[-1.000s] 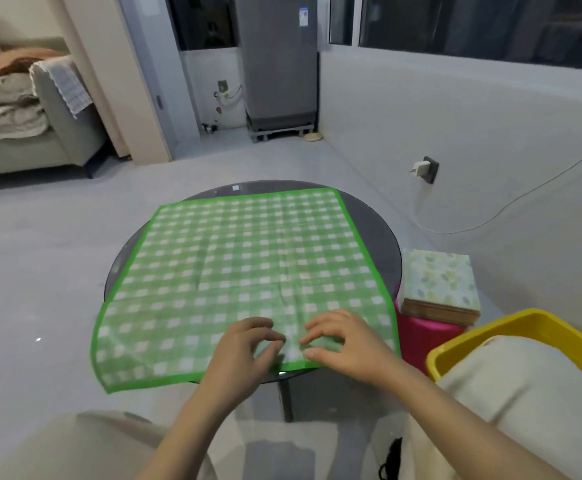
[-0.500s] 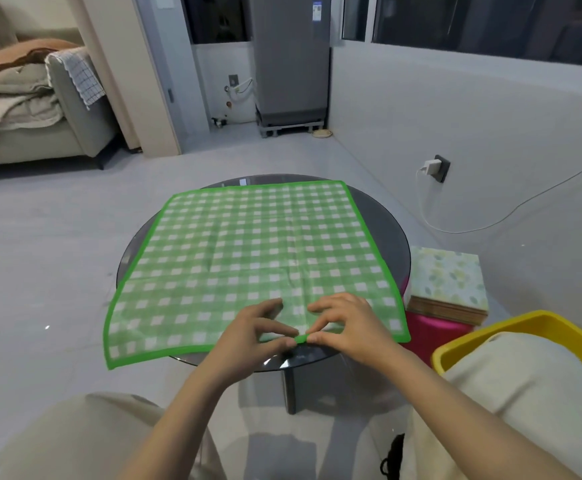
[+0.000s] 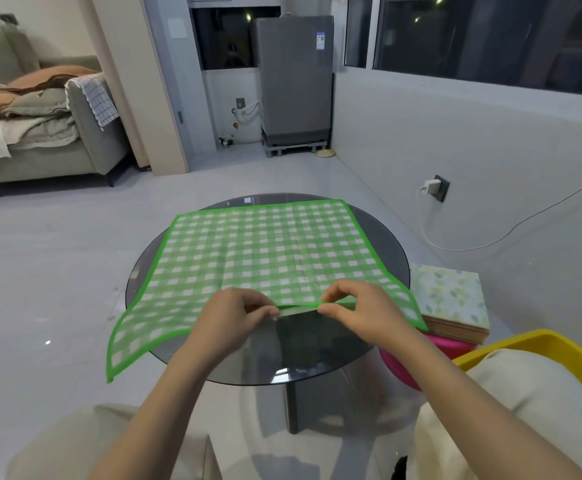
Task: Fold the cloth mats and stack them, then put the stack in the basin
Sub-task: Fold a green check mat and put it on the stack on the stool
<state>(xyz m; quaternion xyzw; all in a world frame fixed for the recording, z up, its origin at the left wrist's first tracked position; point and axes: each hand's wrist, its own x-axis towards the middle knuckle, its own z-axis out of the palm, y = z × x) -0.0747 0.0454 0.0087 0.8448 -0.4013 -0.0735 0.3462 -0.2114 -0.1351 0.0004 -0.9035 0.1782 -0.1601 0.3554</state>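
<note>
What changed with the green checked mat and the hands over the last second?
Both hands, left hand and right hand, went from pressing the green checked mat flat to pinching its near edge and lifting it off the glass table. The mat's far half stayed flat; the folded stack beside the table did not move.

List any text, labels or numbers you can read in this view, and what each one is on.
Nothing is legible.
Blue and white sticker on the grey fridge: print too small to read.
Small pale label at the far edge of the glass table: blurred, unreadable.
Pale panel on the door frame: no text visible.
Green checked cloth mat: no text.
</note>
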